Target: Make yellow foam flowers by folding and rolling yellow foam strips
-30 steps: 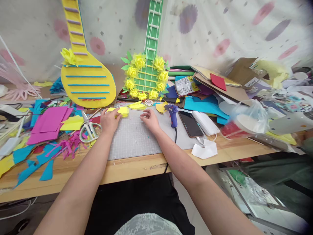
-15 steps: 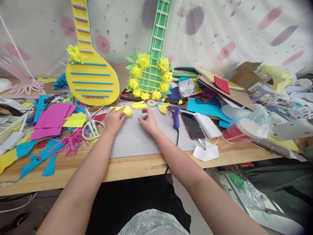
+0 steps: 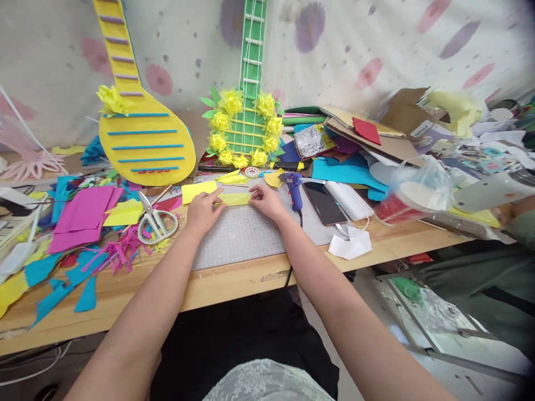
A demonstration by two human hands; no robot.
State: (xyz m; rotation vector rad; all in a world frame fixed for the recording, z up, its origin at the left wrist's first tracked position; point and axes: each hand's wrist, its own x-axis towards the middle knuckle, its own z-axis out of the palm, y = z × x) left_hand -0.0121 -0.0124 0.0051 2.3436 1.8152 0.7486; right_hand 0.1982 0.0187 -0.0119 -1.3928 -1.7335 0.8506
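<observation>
A strip of yellow crepe paper (image 3: 234, 199) stretches flat between my two hands, just over the grey cutting mat (image 3: 238, 236). My left hand (image 3: 204, 211) pinches its left end between thumb and fingers. At the right end, my right hand (image 3: 267, 201) has its fingers closed on the paper. Behind my left hand lies a folded piece of yellow paper (image 3: 198, 191). White-handled scissors (image 3: 156, 221) rest left of the mat. To the right of my right hand lies a purple glue gun (image 3: 295, 192), its cord running down over the table edge.
A yellow paper guitar (image 3: 146, 145) and a green one (image 3: 247, 131) with yellow flowers lean at the back. Magenta paper (image 3: 86, 217) and scraps cover the left side. A phone (image 3: 326, 203), a white power bank (image 3: 348, 200) and a bagged cup (image 3: 407, 195) stand right.
The yellow strip is now spread between both hands; before, the right hand was empty and apart from the paper. The view has shifted slightly to the right.
</observation>
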